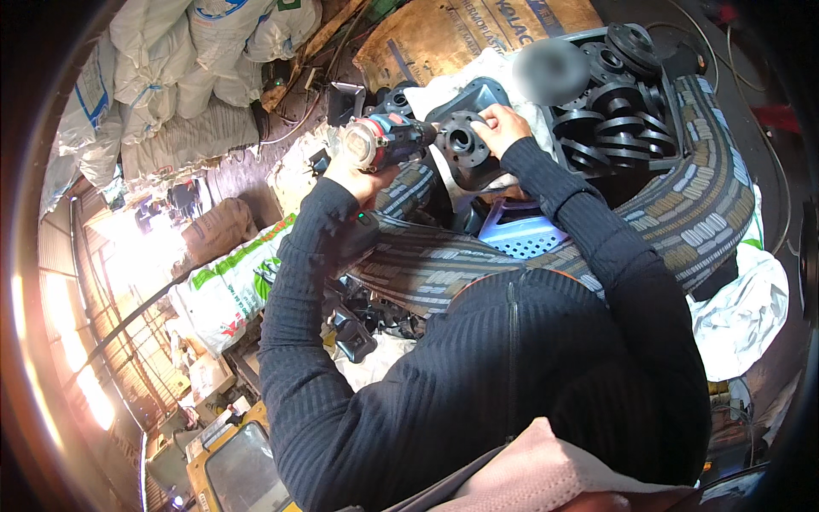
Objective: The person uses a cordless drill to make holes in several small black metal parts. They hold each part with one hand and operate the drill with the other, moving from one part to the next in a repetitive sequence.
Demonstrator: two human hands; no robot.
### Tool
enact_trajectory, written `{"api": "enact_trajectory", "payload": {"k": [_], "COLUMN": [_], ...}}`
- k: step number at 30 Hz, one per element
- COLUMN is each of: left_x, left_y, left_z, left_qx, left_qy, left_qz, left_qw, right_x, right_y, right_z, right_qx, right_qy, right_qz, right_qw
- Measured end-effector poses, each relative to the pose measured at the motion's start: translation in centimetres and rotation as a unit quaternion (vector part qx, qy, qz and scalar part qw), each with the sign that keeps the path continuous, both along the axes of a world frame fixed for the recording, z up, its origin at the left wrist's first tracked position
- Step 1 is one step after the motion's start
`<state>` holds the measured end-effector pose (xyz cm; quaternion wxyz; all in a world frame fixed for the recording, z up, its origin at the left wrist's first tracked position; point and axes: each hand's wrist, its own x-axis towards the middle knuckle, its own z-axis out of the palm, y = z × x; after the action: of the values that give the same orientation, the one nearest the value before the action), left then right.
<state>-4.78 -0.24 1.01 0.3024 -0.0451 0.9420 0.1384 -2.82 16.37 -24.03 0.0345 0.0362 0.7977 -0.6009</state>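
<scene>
My left hand [360, 181] is wrapped round the handle of a cordless drill [394, 139] with a blue and red body. Its black chuck points right, toward a round black flange [461, 147]. This flange has a raised central hub and small holes round its rim. Fingers and thumb of my right hand [503, 130] pinch it by its right edge. Whether the drill's tip touches the flange I cannot tell. Just behind and below the flange lies a black square-rimmed part [479, 96] on white cloth or sacking.
At the right, a grey crate [680, 111] holds several stacked black flanged parts [621, 128]. A perforated lilac plastic piece [519, 235] sits between my patterned trouser legs [674, 200]. White sacks [153, 68] are piled at the far left. Cardboard [426, 43] lies behind; a white bag [742, 320] is at right.
</scene>
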Motion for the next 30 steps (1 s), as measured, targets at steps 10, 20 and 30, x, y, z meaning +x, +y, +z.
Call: {"api": "enact_trajectory", "payload": {"k": [10, 20, 30], "left_x": [-0.3, 1.3, 19.4], "left_y": [-1.6, -1.2, -1.5], "left_z": [-2.9, -2.1, 0.0], "left_qx": [-0.027, 0.082, 0.056], "left_qy": [-0.083, -0.128, 0.029], "left_qz": [-0.097, 0.137, -0.058], "left_qw": [0.991, 0.979, 0.996], "right_x": [0.0, -1.4, -0.8], "right_y": [0.4, 1.3, 1.3], "right_z": [0.4, 1.0, -0.1], "right_qx": [-0.062, -0.076, -0.105], "right_qy": [-0.072, -0.171, -0.089], "right_qz": [0.028, 0.099, 0.082], "right_qw": [0.995, 0.977, 0.987]}}
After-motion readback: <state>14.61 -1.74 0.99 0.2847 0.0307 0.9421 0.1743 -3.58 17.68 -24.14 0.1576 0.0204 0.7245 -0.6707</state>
